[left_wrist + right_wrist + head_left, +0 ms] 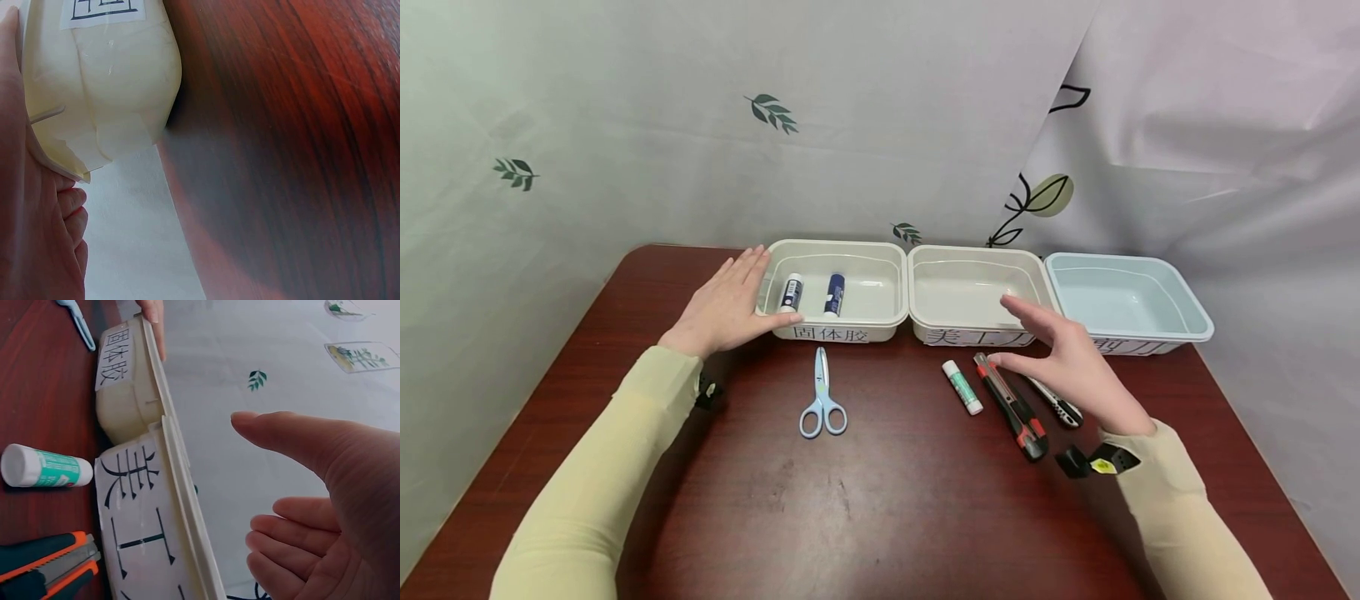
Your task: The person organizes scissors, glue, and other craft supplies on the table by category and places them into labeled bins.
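My left hand [726, 304] rests on the left end of the cream bin [880, 287], fingers extended along its side rim and thumb at the front corner. Inside that bin lie two blue-and-white glue sticks, one [792, 293] beside the other [834, 295]. Above the table, my right hand [1067, 362] hovers with thumb and fingers spread, holding nothing. Beneath or beside it are a red-and-black utility knife [1011, 408] and a partly hidden white-and-black utility knife [1062, 407]. A green-and-white glue stick [962, 387] lies left of them. Light-blue scissors [823, 400] lie before the left bin.
A second cream bin [970, 292] stands in the middle and a light-blue bin [1123, 300] at the right, all in one row with handwritten front labels. A patterned white curtain [850, 125] hangs behind the dark red wooden table [910, 517].
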`<state>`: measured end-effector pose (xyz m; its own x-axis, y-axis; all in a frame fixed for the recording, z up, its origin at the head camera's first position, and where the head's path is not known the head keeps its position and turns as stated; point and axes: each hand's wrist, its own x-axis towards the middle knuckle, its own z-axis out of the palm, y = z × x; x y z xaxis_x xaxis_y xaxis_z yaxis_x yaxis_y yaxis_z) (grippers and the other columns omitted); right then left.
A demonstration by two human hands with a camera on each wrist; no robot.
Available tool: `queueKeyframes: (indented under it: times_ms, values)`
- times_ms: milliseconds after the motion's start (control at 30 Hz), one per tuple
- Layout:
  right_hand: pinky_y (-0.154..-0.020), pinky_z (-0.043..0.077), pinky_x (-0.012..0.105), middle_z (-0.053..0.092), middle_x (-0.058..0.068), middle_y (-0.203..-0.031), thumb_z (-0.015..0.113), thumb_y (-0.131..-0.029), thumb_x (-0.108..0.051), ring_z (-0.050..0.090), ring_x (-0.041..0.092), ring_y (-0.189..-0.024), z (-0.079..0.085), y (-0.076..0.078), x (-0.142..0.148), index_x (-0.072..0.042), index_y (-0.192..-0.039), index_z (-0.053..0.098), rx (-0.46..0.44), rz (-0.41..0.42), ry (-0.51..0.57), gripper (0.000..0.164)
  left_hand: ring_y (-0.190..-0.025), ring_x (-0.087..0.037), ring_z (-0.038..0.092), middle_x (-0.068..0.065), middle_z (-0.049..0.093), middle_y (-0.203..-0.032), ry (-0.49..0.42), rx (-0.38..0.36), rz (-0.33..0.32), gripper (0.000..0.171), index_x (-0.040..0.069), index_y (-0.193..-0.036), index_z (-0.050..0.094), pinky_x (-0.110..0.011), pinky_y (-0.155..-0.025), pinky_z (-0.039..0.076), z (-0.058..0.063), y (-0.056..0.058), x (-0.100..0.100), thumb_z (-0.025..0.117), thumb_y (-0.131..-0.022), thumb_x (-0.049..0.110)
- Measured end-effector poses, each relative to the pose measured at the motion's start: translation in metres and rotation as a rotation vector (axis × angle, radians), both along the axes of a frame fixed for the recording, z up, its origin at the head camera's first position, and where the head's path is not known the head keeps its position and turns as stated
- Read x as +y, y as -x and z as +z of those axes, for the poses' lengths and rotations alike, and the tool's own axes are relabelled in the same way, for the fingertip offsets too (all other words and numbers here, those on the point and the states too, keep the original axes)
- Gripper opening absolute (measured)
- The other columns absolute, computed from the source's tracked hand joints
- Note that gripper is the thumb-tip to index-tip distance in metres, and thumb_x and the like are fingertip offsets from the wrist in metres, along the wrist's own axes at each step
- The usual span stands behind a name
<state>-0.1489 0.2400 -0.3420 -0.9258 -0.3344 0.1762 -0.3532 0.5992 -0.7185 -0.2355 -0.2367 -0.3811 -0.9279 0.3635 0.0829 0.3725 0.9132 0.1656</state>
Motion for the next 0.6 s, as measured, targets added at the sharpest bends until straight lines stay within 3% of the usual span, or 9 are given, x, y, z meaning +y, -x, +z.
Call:
queueKeyframes:
  times_ms: [333, 600]
  values:
    - [-0.107, 0.044, 0.036, 0.057, 0.008, -0.145, 0.087, -0.083, -0.033, 0.056, 0.028, -0.13, -0.017, -0.005, -0.005, -0.009, -0.148, 0.054, -0.032, 0.049, 0.023, 0.077, -0.153, -0.033, 0.013, -0.023, 0.017, -0.165, -0.007, 0.003, -0.001, 0.117, -0.005, -0.16, 0.015, -0.047, -0.124, 0.008, 0.001, 0.0, 0.0, 0.054, -0.088, 0.079]
    - [-0.101, 0.05, 0.036, 0.065, 0.009, -0.134, 0.088, -0.082, -0.031, 0.064, 0.029, -0.12, -0.027, -0.011, -0.011, -0.009, -0.142, 0.06, -0.037, 0.001, 0.097, 0.07, -0.153, -0.034, 0.013, -0.025, 0.017, -0.165, -0.01, 0.006, -0.007, 0.118, -0.005, -0.16, 0.015, -0.047, -0.124, 0.009, 0.001, 0.0, 0.001, 0.053, -0.088, 0.079]
